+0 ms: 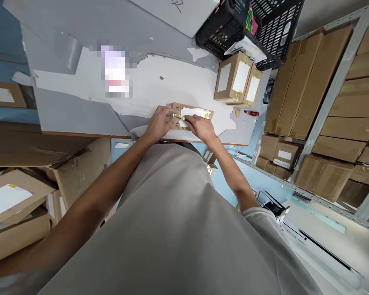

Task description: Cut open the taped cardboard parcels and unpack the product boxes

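Observation:
A small, narrow cardboard box (190,111) with a white label and clear tape lies near the table's front edge. My left hand (160,122) is at its left end, thumb and fingers curved around the taped corner. In my right hand (202,128), closed over the box, is a slim screwdriver-like tool (185,119) with a black and yellow handle. Its thin shaft points left across the taped end, toward my left fingers. Exactly where the tip touches is too small to tell.
Two labelled cardboard boxes (233,80) stand at the right of the table, before black plastic crates (249,30). A red and black cutter (251,113) lies near the right edge. Shelves of cartons (341,119) rise to the right; an open carton (80,172) sits at lower left.

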`<action>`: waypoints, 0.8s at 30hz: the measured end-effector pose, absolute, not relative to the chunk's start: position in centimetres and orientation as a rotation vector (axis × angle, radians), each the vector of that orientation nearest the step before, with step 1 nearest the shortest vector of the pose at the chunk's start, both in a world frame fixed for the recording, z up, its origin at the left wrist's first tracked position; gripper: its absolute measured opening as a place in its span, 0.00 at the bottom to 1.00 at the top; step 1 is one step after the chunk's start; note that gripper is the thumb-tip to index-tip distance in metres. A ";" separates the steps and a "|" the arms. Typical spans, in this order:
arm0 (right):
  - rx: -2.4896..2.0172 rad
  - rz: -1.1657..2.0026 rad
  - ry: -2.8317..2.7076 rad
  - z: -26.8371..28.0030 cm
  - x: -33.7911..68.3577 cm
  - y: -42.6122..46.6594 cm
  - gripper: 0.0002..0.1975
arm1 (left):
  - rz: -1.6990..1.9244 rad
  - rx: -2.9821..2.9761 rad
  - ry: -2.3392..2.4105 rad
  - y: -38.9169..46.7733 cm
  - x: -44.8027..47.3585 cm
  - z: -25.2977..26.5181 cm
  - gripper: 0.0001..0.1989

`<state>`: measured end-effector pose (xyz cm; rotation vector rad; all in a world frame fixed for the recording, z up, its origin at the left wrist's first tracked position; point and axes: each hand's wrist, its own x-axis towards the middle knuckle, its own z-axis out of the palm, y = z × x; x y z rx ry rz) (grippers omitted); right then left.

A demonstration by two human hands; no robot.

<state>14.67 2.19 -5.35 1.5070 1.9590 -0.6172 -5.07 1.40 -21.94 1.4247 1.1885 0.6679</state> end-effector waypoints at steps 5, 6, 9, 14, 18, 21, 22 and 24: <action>1.452 -0.573 1.936 -4.8 13.7 2.6 0.28 | 0.721 1.379 1.168 1.4 -5.1 -22.2 0.20; 1.447 -0.564 1.934 -4.7 13.5 2.7 0.28 | 0.732 1.364 1.167 1.3 -5.0 -22.2 0.19; 1.432 -0.534 1.927 -4.5 13.0 2.8 0.27 | 0.746 1.328 1.172 1.4 -5.0 -22.3 0.18; 1.375 -0.487 1.918 -4.6 12.1 3.3 0.24 | 0.731 1.327 1.184 1.4 -4.8 -22.2 0.18; 1.350 -0.459 1.934 -4.7 11.7 3.7 0.24 | 0.714 1.323 1.206 1.5 -4.7 -22.0 0.19; 1.346 -0.453 1.917 -4.7 12.1 4.0 0.26 | 0.705 1.322 1.225 1.5 -4.7 -21.8 0.18; 1.345 -0.456 1.914 -4.6 12.3 4.0 0.26 | 0.704 1.325 1.236 1.5 -4.7 -21.8 0.18; 1.348 -0.462 1.918 -4.5 13.2 4.0 0.27 | 0.708 1.328 1.263 1.4 -4.7 -21.6 0.18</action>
